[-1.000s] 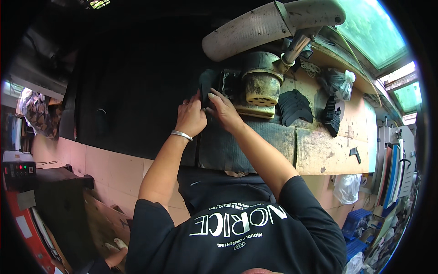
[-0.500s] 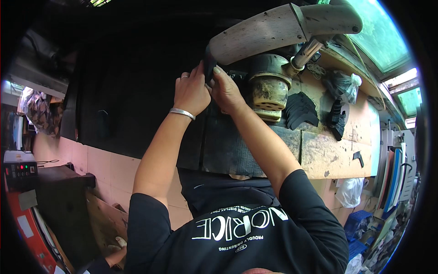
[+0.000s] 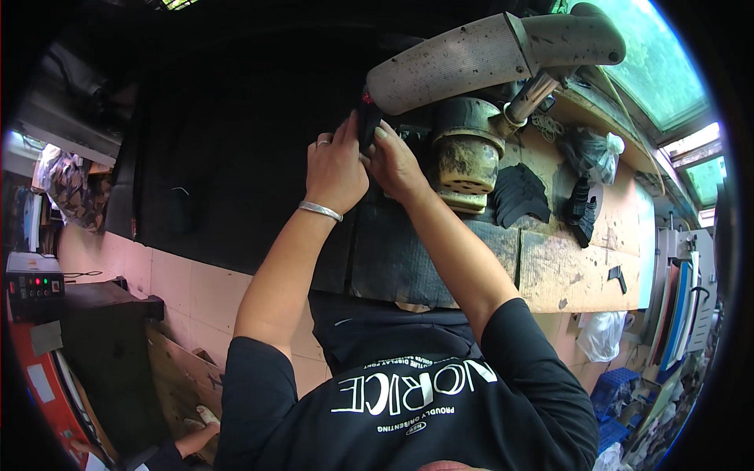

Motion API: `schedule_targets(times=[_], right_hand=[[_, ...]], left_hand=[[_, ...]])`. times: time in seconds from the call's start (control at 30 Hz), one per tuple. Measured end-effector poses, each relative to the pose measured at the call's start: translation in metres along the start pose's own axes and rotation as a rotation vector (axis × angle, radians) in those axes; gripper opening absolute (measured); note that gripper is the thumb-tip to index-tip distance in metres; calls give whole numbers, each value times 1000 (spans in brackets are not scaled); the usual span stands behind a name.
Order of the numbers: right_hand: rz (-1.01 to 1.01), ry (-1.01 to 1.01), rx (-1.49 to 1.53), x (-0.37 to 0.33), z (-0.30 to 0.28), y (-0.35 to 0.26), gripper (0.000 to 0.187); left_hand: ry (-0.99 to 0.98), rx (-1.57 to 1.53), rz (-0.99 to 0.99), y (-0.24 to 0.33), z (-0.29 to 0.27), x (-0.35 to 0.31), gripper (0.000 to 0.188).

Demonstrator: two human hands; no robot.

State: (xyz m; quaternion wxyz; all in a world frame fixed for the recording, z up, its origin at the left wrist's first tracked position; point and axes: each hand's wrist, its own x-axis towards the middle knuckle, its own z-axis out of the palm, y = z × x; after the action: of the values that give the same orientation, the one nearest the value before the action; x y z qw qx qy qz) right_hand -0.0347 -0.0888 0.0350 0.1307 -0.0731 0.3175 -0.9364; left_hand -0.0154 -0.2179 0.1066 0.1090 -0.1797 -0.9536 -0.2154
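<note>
My left hand (image 3: 338, 169) and my right hand (image 3: 395, 163) are close together over the black left part of the bench. Both are closed on a dark, flat piece (image 3: 367, 125) whose kind I cannot make out. Its far end reaches the rounded tip of a long pale machine arm (image 3: 452, 67). A small red glow shows at that tip. My right thumb lies along the piece, and my left fingers press it from the other side. Right of my hands stand a stained yellowish pot-like base (image 3: 467, 163) and a fanned stack of black curved pieces (image 3: 521, 195).
Another black stack (image 3: 581, 213) and a tied plastic bag (image 3: 597, 153) lie farther right on cardboard (image 3: 565, 259). One small black piece (image 3: 618, 278) is near the front edge. At lower left are a control box (image 3: 35, 284) with lit lamps and another person's arm (image 3: 196, 441).
My hands and the dark piece appear slightly lower and farther right in view, as does the machine. A red glow now shows at the arm's tip. The other person's arm has shifted.
</note>
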Motion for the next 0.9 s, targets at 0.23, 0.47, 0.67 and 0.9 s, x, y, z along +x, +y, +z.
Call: schedule_targets(times=[0.23,0.47,0.67,0.9], right_hand=[[2,-9,-72,-7,0,0,59],[-19,-44,-117,-16,4,-3,61],[-22,-32,-149,-23,9,-3,62],[-42,-54,-173,-31,13,-4,63]], left_hand=[[40,10,15,5,1,-9,67],[65,2,12,7,0,-20,66],[66,-3,18,8,0,-26,66],[102,-22,30,12,-3,-34,68]])
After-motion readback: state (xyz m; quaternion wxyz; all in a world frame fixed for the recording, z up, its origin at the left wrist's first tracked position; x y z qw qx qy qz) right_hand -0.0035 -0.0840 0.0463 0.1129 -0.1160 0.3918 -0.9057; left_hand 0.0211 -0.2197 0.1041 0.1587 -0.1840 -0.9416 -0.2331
